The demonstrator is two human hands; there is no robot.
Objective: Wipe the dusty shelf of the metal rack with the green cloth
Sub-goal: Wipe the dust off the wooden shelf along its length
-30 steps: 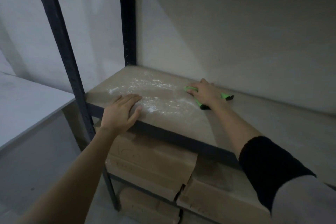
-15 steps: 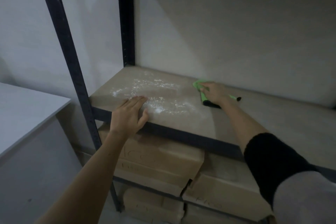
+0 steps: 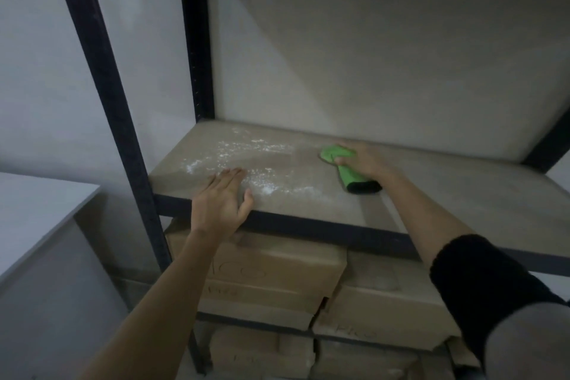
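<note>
While right hand (image 3: 364, 160) presses crumpled green cloth (image 3: 340, 160), powdery dust (image 3: 246, 160) speckles shelf (image 3: 447, 194).

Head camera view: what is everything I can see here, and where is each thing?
shelf: one, tan board, dark front rail, middle of view
white dust: scattered patch, left part of the shelf
green cloth: one, green with a dark end, on the shelf right of the dust
rack posts: two seen, dark metal, left side
cardboard boxes: several, brown, stacked below the shelf
white surface: one, far left
left hand: flat on the shelf's front edge
right hand: pressing on the cloth
</note>
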